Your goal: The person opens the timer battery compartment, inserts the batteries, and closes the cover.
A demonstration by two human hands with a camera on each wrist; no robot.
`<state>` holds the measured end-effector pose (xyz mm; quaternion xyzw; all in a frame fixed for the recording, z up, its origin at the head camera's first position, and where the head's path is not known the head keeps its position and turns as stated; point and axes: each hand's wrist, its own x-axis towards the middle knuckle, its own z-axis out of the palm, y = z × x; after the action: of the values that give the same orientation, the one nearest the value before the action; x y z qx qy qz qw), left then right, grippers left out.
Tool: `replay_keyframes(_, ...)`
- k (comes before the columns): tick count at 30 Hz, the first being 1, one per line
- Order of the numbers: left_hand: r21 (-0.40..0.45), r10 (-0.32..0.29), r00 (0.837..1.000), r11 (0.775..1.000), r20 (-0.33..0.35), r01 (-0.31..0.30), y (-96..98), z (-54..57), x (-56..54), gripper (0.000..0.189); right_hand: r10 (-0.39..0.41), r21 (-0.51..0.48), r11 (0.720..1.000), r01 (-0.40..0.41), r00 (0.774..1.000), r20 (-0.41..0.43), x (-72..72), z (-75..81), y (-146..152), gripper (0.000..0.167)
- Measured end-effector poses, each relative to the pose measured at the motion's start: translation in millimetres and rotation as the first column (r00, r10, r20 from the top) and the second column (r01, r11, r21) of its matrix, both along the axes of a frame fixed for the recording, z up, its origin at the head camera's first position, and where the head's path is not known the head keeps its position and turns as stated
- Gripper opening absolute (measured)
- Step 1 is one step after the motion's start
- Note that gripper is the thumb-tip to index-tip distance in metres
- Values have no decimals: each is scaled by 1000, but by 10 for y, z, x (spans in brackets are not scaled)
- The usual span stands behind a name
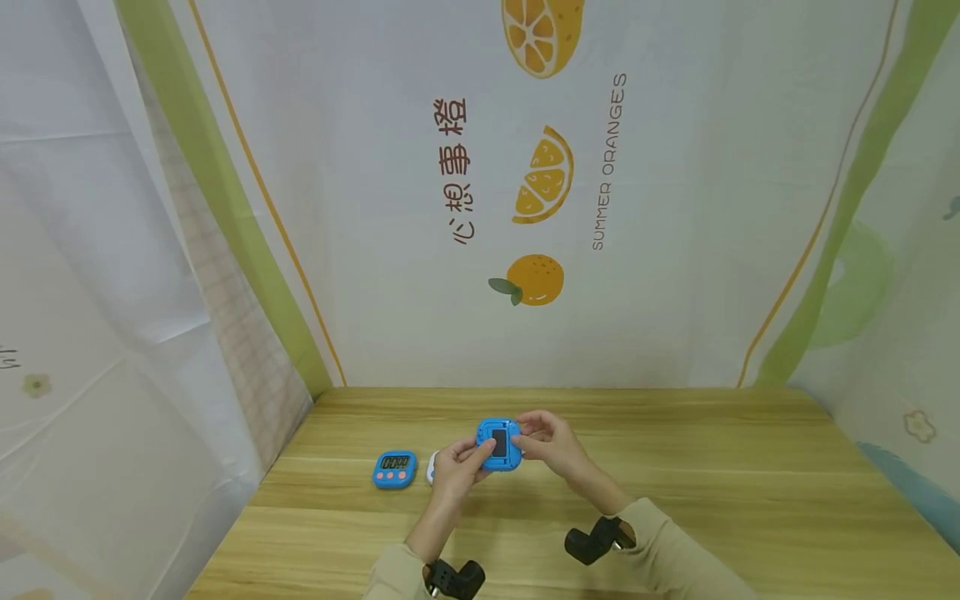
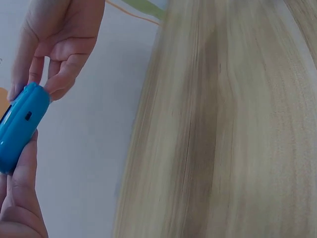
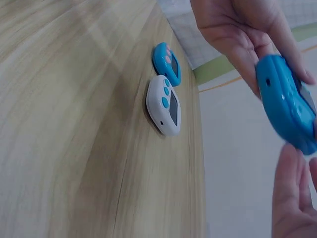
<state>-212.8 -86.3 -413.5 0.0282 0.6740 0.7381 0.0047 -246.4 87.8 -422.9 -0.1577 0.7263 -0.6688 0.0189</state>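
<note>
A blue digital timer [image 1: 512, 458] is held up over the table, its back with a dark rectangular patch turned toward me. My left hand [image 1: 457, 470] grips its left side, thumb across the back. At the opposite edge, my right hand [image 1: 552, 443] pinches the case between thumb and fingers. The left wrist view shows the timer [image 2: 22, 129] edge-on, with a small slot in its side. On the table left of the hands lies a white timer [image 3: 159, 101] with blue buttons, mostly hidden by my left hand in the head view. Beside it is another blue timer [image 1: 394, 470] with pink buttons.
The wood-grain table [image 1: 712, 492] runs back to a hanging cloth [image 1: 660, 317] printed with oranges. More cloth hangs along both sides. Black wrist-worn devices [image 1: 592, 540] sit at both sleeves.
</note>
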Motion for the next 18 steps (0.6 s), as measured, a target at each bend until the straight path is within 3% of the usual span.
replay_keyframes(3,1,-24,1000,1000,-7,24,-23,-49,-28,46,100,-16,995,-100,992,72,-34,-14,63,49)
replay_keyframes(8,-4,-82,996,997,-20,82,-41,-118,-71,46,248,-50,969,-243,955,163,-52,-12,153,51)
replay_keyframes(12,-16,-130,991,991,-34,130,-48,-128,-77,45,281,-79,960,-270,940,193,-39,-7,177,50)
replay_keyframes(18,-35,-153,988,988,-32,152,-63,-95,-62,47,264,-72,964,-255,947,183,-37,-22,181,51)
